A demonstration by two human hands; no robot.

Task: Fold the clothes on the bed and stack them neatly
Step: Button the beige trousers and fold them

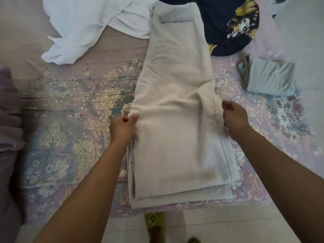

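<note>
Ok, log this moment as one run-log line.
stage: folding beige trousers | left hand: pinches left edge | right hand: grips right edge | folded pale blue garment: lies right

I see beige trousers (177,109) laid lengthwise mid-frame on the floral bedsheet (73,95). My left hand (122,126) pinches their left edge, my right hand (235,116) the right. White garment (84,23) upper left, navy printed shirt (228,23) upper right, folded grey piece (270,78) at right.

Bare forearms, no sleeves in sight, no watch or rings showing. Down below, a green slipper (152,222) with a pale looped emblem across its strap.
</note>
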